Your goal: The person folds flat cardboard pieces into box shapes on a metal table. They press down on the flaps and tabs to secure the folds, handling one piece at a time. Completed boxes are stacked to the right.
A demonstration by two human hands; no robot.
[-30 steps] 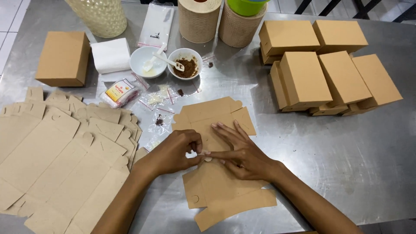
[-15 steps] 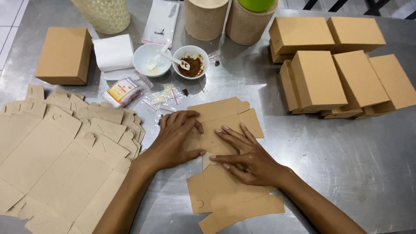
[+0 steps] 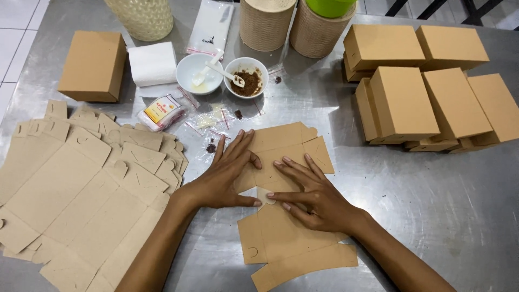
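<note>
Where the brushed steel tabletop (image 3: 432,216) is bare, a dull, scratched sheen is shown. At its middle a flat die-cut carton blank (image 3: 294,238) of matt brown card is laid, scored into panels with rounded tabs and half-moon slots. The left hand (image 3: 224,176) is pressed palm-down on the upper panels, fingers spread and grasping nothing. The right hand (image 3: 313,197) is laid flat beside it, fingers splayed, its thumb set against a small rounded tab (image 3: 264,196) near the left thumb; nothing is pinched.

Compared with half a second ago, both hands have been kept flat on the blank; the left fingers are stretched further up the panel and the thumbs have been brought closer together at the tab.

To the left, a fanned stack of flat blanks (image 3: 75,189) is spread. A folded brown box (image 3: 93,65) and a white napkin stack (image 3: 152,63) are set behind it. Two white bowls are placed beyond the hands: one with pale contents (image 3: 199,73), one with brown granules (image 3: 247,78). Small sachets (image 3: 162,112) are scattered just in front of them. Two woven cylindrical containers (image 3: 292,24) are stood at the back. At right, assembled boxes (image 3: 427,92) are piled, well apart from the hands.
</note>
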